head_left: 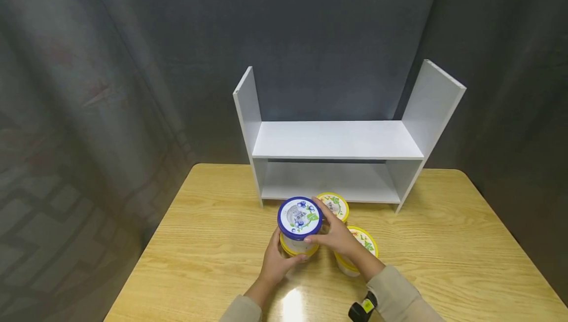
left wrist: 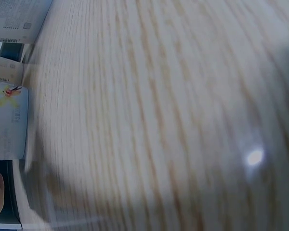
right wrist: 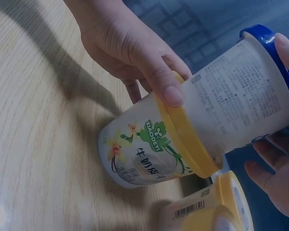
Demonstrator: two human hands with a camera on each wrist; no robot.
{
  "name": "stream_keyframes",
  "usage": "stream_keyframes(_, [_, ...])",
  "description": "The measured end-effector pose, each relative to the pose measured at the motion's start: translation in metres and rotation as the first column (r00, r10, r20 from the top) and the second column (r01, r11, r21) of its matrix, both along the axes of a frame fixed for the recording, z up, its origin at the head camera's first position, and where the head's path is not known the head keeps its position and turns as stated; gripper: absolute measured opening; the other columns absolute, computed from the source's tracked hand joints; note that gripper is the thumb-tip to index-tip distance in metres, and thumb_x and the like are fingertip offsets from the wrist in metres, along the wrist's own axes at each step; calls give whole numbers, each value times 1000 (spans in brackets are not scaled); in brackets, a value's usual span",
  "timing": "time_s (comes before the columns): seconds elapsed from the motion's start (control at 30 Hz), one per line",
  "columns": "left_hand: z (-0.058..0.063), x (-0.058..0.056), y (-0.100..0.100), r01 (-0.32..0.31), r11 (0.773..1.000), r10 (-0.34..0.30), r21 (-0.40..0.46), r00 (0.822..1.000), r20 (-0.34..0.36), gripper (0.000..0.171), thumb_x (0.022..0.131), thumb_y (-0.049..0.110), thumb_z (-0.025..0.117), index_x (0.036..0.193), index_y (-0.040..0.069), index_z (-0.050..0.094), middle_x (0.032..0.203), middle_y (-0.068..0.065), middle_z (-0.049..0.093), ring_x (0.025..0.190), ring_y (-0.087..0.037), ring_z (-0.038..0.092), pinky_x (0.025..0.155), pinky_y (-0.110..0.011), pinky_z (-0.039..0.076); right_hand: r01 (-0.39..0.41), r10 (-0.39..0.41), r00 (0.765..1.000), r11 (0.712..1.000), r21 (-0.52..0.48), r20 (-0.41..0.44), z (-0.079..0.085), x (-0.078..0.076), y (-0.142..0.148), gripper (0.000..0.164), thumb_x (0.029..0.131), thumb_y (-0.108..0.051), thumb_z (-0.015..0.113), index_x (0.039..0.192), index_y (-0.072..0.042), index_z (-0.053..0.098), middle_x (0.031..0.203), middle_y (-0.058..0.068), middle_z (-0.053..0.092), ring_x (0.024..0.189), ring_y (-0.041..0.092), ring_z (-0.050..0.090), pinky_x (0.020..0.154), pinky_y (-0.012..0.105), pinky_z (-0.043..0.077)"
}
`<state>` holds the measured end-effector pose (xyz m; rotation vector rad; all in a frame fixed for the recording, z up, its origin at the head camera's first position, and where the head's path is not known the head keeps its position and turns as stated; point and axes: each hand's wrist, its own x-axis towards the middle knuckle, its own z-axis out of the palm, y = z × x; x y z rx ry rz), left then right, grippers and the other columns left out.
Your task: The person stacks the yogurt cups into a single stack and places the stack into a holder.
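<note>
A blue-lidded tub (head_left: 300, 217) stands on top of a yellow-lidded tub (right wrist: 139, 144), its base meeting the yellow lid. My right hand (head_left: 337, 237) grips the blue-lidded tub around its rim. Lower down, my left hand (head_left: 275, 262) holds the yellow-lidded tub at its lid, thumb on the near side. In the right wrist view, the lower tub's side carries a yellow flower and green print. Two more yellow-lidded tubs are close by: one behind (head_left: 336, 205) my right fingers, another (head_left: 365, 241) partly hidden under my right forearm.
A white two-level shelf (head_left: 337, 139) with tall side panels stands at the back of the wooden table (head_left: 199, 243). Its front edge is just behind the tubs. Grey curtains (head_left: 328, 41) hang behind and on both sides. A black band (head_left: 365, 307) circles my right wrist.
</note>
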<state>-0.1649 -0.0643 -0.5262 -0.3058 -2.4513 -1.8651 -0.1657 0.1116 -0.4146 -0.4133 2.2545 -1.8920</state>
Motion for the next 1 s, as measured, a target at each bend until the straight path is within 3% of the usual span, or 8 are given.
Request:
stream_keyframes(0.2, [0, -1, 0, 4, 1000, -4, -3, 1000, -6, 98, 58, 34, 77, 136, 15, 22, 136, -6, 30, 124, -25, 25, 101, -45, 18, 15, -15, 1000, 999, 30, -22, -20, -9, 5, 95, 65, -15, 75, 139, -14, 15, 136, 15, 26, 117, 36, 32, 95, 47, 31])
stream_keyframes(0.8, [1, 0, 0, 8, 1000, -8, 30, 1000, 11, 99, 57, 31, 78, 136, 14, 22, 135, -6, 31, 124, -24, 25, 102, -43, 18, 71, -51, 985, 990, 123, -164, -18, 1, 27, 88, 67, -15, 74, 136, -4, 19, 130, 20, 35, 114, 36, 35, 94, 54, 28])
stream_keyframes(1.0, [14, 5, 1, 6, 999, -7, 45, 1000, 30, 97, 58, 24, 79, 135, 9, 22, 134, -10, 31, 123, -28, 26, 101, -44, 19, 122, -97, 982, 981, 151, -161, -17, 8, 35, 86, 68, -14, 73, 135, -4, 21, 130, 20, 35, 115, 38, 34, 93, 55, 28])
